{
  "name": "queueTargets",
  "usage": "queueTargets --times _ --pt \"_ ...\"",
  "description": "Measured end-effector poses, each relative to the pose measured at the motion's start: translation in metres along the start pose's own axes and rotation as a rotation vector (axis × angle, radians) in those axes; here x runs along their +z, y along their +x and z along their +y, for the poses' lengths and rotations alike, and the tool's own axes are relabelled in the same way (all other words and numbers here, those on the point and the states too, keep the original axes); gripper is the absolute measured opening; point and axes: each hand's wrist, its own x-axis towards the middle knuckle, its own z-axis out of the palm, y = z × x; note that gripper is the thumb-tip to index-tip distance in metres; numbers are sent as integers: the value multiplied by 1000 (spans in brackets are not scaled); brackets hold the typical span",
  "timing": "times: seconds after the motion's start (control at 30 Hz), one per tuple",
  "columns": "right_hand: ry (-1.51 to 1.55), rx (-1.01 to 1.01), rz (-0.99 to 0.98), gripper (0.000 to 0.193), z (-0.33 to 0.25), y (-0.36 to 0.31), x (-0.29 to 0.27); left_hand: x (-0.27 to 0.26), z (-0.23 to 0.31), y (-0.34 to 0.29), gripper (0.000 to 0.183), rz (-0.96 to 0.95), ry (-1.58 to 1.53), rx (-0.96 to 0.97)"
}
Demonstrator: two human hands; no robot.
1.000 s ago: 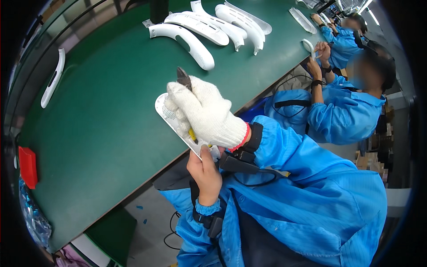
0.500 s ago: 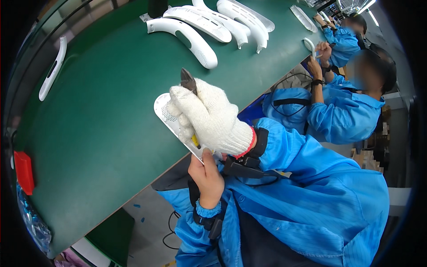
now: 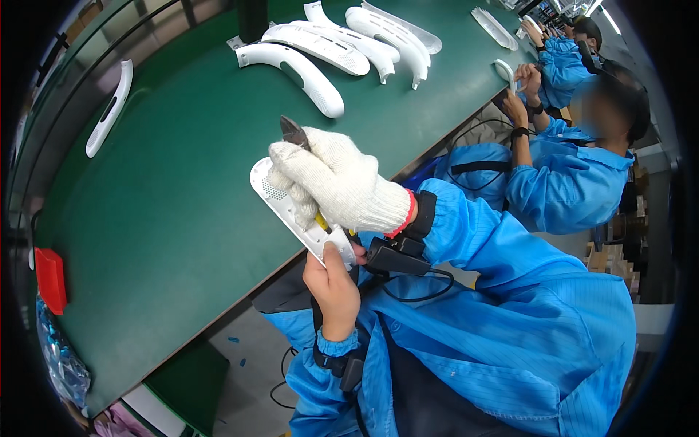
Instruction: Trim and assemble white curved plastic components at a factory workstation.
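My bare left hand point(image 3: 335, 291) pinches the near end of a white plastic shell point(image 3: 271, 191), its thumb lying on the inner face. The shell is long and round-ended, with a patch of small holes at its far end. My right hand point(image 3: 342, 178), in a white knitted glove with a red-edged cuff, is closed around cutting pliers point(image 3: 294, 133). Their dark metal jaws stick out past the thumb side, pointing away from me, and a bit of yellow handle point(image 3: 320, 220) shows below the fist. The gloved fingers lie over the shell's middle and hide part of it.
Several curved white shells point(image 3: 313, 84) lie at the back of the green table point(image 3: 167, 218), by a dark post point(image 3: 253, 20). Another white piece point(image 3: 109, 116) rests at far left, above a red bin point(image 3: 51, 280). Co-workers in blue point(image 3: 568, 182) sit along the right side.
My left hand and the shell's near end show more openly beside the gloved wrist. The pliers have shifted slightly left with my right hand. The view has turned a little.
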Motion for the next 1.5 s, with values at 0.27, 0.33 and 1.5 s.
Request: queueTargets --times 0.27,0.33,1.5 --pt "-10 15 9 32 4 6 -5 6 -4 7 27 1 30 8" --pt "14 31 8 34 7 9 -9 7 -6 8 26 7 42 8" --pt "596 -35 -298 67 4 0 -50 -21 100 -8 69 -107 1724 741"
